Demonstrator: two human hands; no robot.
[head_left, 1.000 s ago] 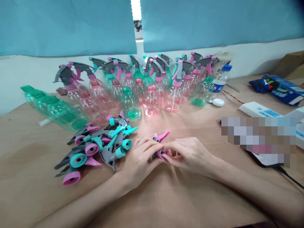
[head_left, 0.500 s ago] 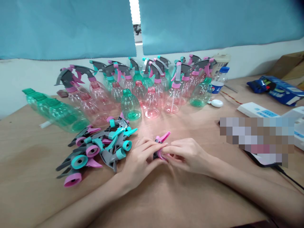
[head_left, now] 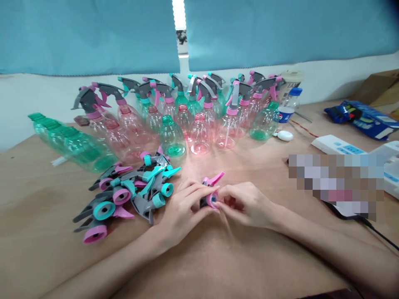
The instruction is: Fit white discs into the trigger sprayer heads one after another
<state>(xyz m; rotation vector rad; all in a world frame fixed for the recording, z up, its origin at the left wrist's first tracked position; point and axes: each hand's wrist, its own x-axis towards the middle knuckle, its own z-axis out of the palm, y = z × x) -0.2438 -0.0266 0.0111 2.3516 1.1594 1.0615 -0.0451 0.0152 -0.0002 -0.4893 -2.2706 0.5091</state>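
My left hand (head_left: 182, 209) and my right hand (head_left: 245, 203) meet at the middle of the brown table (head_left: 218, 265), both closed around one grey and pink spray trigger head (head_left: 210, 192). Its pink lever sticks up and to the right above my fingers. The right fingers pinch at the pink collar of the head. A heap of loose trigger heads (head_left: 129, 191), grey with pink or teal parts, lies just left of my left hand.
Several pink and green plastic spray bottles (head_left: 199, 120) stand at the back, some with heads on. A stack of green bottles (head_left: 71, 143) lies at left. A white device (head_left: 338, 145), a blue packet (head_left: 366, 116) and a black cable (head_left: 370, 226) are at right.
Both hands have stayed in place around the trigger head. The right fingers have shifted slightly on the pink collar.
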